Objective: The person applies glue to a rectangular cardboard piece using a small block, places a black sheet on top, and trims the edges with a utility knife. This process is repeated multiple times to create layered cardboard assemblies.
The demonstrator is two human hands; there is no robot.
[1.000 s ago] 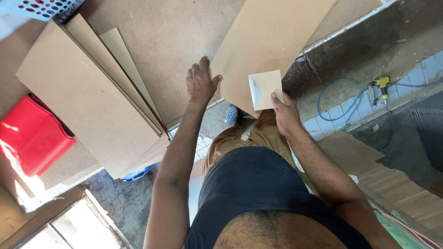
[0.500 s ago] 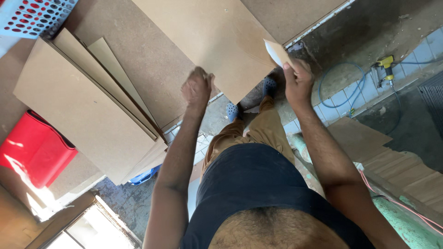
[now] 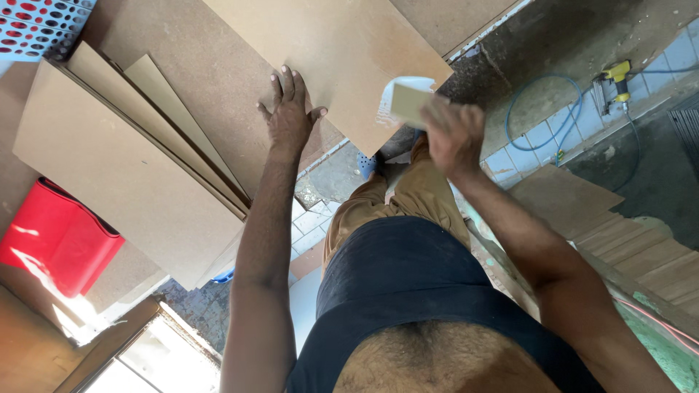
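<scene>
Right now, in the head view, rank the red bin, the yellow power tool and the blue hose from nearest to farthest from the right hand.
From the right hand, which holds a small sanding block:
1. Blue hose, coiled on the tiled floor just to the hand's right in the picture.
2. Yellow power tool, beyond the hose, upper right.
3. Red bin, far across at the left edge.

Tiled floor, pale squares, worn grey patches. Dark concrete strip beyond it. Blue hose coiled on tiles, beside a yellow power tool. Stacked brown boards lean at left. Red plastic bin, perforated red basket. Wooden planks at right. Strong sunlight patch lower left.
</scene>
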